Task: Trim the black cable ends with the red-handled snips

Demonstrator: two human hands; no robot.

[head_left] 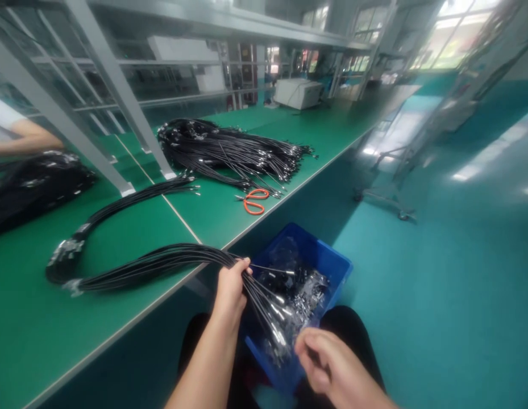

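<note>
My left hand [233,284] is wrapped round a bundle of black cables [161,262] near its end, over the table's front edge. Beyond the fist, the cables fan out with silvery tips hanging above a blue bin [336,258]. The rest of the bundle curves back across the green table in a U shape. My right hand [319,355] is closed beside the cable tips, fingers curled together; whatever it may pinch is too blurred to make out. Small clear and silvery pieces [312,292] lie in the bin, which sits at my knees.
A large pile of black cables [221,147] lies on the green table [212,213], with orange-handled scissors [255,201] near it. Grey shelf posts [119,85] rise from the tabletop. A person's arm [29,136] rests by another cable pile [37,187] at left. A wheeled rack [391,199] stands at right.
</note>
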